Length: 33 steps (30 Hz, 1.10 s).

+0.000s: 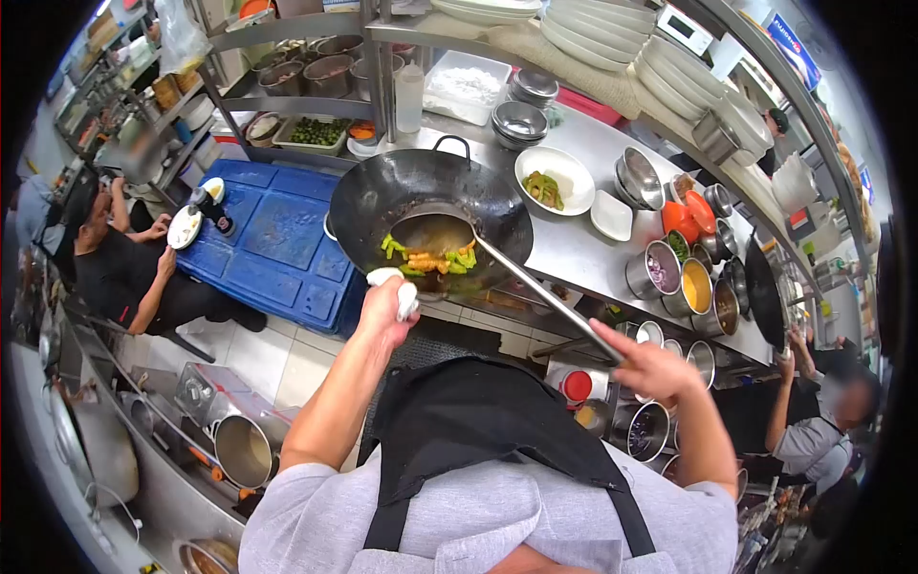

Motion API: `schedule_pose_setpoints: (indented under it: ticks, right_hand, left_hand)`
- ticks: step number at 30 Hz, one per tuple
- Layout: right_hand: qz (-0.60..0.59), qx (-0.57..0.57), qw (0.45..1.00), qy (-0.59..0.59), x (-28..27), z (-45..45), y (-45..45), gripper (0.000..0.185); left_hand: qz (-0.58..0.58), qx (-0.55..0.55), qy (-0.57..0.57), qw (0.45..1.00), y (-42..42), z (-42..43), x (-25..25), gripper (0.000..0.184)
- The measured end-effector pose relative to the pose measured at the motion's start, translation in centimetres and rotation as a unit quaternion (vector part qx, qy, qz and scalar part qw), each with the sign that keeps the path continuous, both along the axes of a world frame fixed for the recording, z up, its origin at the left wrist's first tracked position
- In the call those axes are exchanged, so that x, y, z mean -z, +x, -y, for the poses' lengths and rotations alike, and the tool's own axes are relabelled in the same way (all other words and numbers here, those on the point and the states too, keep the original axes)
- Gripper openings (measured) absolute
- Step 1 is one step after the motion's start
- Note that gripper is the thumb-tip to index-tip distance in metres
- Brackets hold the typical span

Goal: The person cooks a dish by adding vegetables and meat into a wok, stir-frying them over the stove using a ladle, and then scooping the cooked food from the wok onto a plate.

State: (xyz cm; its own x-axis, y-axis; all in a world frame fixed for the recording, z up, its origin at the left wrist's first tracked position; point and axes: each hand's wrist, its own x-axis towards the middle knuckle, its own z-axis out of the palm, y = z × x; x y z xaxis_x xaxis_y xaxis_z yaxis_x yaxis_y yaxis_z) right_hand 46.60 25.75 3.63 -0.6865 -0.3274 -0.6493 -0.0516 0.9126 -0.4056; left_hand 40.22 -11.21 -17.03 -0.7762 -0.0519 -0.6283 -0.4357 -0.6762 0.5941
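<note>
A large black wok (368,191) is in the middle of the view, tilted towards me. My left hand (384,314) is closed round a folded white cloth (406,298) at the wok's near rim; the grip beneath the cloth is hidden. My right hand (655,365), slightly blurred, grasps the long metal handle of a ladle (545,292). The ladle's bowl is inside the wok, above green and orange-brown food pieces (435,260) lying along the near side. Just right of the wok, a white bowl (576,172) holds some green food.
Steel pots of chopped ingredients (693,287) line the counter (564,225) at right. Stacked white plates (588,33) fill the shelf above. A blue lidded container (277,230) stands left, with a seated person (120,258) eating beside it. Another person (813,421) works at far right.
</note>
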Motion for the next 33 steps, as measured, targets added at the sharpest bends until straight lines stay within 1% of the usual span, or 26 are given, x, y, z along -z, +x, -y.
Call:
schedule_pose_setpoints:
  ticks: [1,2,3,5,7,8,9,11,12,13,14,16,17,18,20,21,23,24,25,26,27,28,29,30,31,33]
  right_hand:
    - [0.036,-0.001,0.999,0.004,-1.0,-1.1,-0.6,0.082]
    - [0.019,-0.045,0.999,0.003,0.1,-2.0,-1.5,0.08]
    - [-0.051,-0.119,0.989,0.078,1.1,-1.4,-2.4,0.081]
    - [-0.166,-0.149,0.973,0.052,6.5,-2.4,-4.9,0.082]
    - [-0.203,-0.154,0.965,0.064,8.4,-3.1,-6.8,0.081]
    - [-0.23,-0.158,0.957,0.082,9.0,-3.5,-7.2,0.081]
    - [-0.233,-0.162,0.956,0.08,9.3,-4.0,-7.3,0.081]
    - [-0.249,-0.147,0.953,0.092,9.7,-5.0,-6.7,0.081]
    - [-0.247,-0.142,0.956,0.073,9.7,-5.1,-6.3,0.081]
    - [-0.241,-0.153,0.955,0.076,9.9,-5.1,-5.9,0.081]
    - [-0.231,-0.124,0.964,0.035,9.9,-5.1,-5.8,0.08]
    - [-0.213,-0.06,0.974,-0.054,9.2,-4.6,-5.5,0.079]
    - [-0.214,-0.067,0.973,-0.05,8.8,-4.0,-4.9,0.079]
    - [-0.24,-0.027,0.967,-0.08,8.6,-3.1,-4.2,0.079]
    - [-0.3,0.032,0.946,-0.117,9.4,-1.1,-3.3,0.08]
    - [-0.302,0.054,0.943,-0.131,11.0,-0.4,-3.3,0.083]
    - [-0.333,0.083,0.935,-0.087,13.2,1.4,-2.5,0.084]
    - [-0.312,0.069,0.945,-0.072,14.7,1.9,-2.4,0.085]
    - [-0.185,0.127,0.95,-0.218,14.9,3.5,-1.4,0.085]
    - [-0.015,0.196,0.92,-0.338,14.4,4.6,-0.3,0.081]
    - [0.156,0.258,0.847,-0.439,11.7,6.5,0.9,0.078]
    - [0.289,0.294,0.739,-0.532,12.7,7.2,0.4,0.072]
    - [0.41,0.319,0.602,-0.607,14.1,7.9,-0.1,0.067]
    - [0.495,0.346,0.468,-0.645,14.7,9.1,-0.2,0.051]
    - [0.498,0.343,0.472,-0.641,14.4,10.2,0.1,0.051]
    - [0.526,0.401,0.387,-0.643,13.4,12.1,1.9,0.039]
  left_hand:
    - [-0.006,-0.018,0.001,1.0,-0.8,-0.9,-0.4,0.012]
    - [-0.004,-0.031,-0.018,0.999,-2.0,-2.2,-0.9,0.012]
    - [0.003,-0.038,-0.024,0.999,-2.8,-3.2,-1.1,0.013]
    - [-0.023,-0.049,0.009,0.998,-2.2,-5.0,0.1,0.014]
    - [-0.057,-0.069,0.06,0.994,2.0,-6.6,2.3,0.014]
    - [-0.066,-0.087,0.03,0.994,4.9,-7.9,2.8,0.008]
    - [-0.072,-0.103,0.039,0.991,7.4,-9.3,2.8,0.011]
    - [-0.087,-0.078,0.01,0.993,9.5,-11.2,2.9,0.014]
    - [-0.093,-0.095,0.024,0.991,8.7,-10.8,4.7,0.012]
    - [-0.091,-0.129,0.006,0.987,7.5,-10.8,3.8,0.008]
    - [-0.068,-0.133,0.001,0.989,6.2,-10.4,3.1,0.009]
    - [-0.069,-0.108,0.062,0.99,4.4,-9.4,1.2,0.009]
    - [-0.069,-0.101,0.075,0.99,4.2,-9.0,0.7,0.009]
    - [-0.068,-0.106,0.078,0.989,4.7,-9.1,0.2,0.009]
    - [-0.081,-0.111,-0.041,0.99,5.3,-10.0,-1.5,0.008]
    - [-0.12,-0.117,-0.102,0.981,6.8,-11.4,-1.7,0.011]
    - [-0.183,-0.236,-0.18,0.937,8.5,-15.0,0.8,0.031]
    - [-0.212,-0.197,-0.187,0.939,8.8,-15.4,0.9,0.038]
    - [-0.24,-0.158,-0.193,0.938,9.4,-15.3,1.1,0.045]
    - [-0.179,-0.175,-0.205,0.946,8.1,-14.5,3.2,0.045]
    - [-0.181,-0.204,-0.188,0.944,7.5,-13.5,1.0,0.031]
    - [-0.164,-0.141,-0.145,0.966,7.2,-11.4,-0.3,0.021]
    - [-0.144,-0.077,-0.101,0.981,7.5,-9.6,-0.8,0.012]
    - [-0.132,-0.079,-0.09,0.984,8.0,-8.9,-0.7,0.002]
    - [-0.133,-0.086,-0.09,0.983,8.7,-8.4,-1.0,0.002]
    - [-0.036,-0.092,-0.035,0.995,10.9,-7.5,-1.4,0.002]
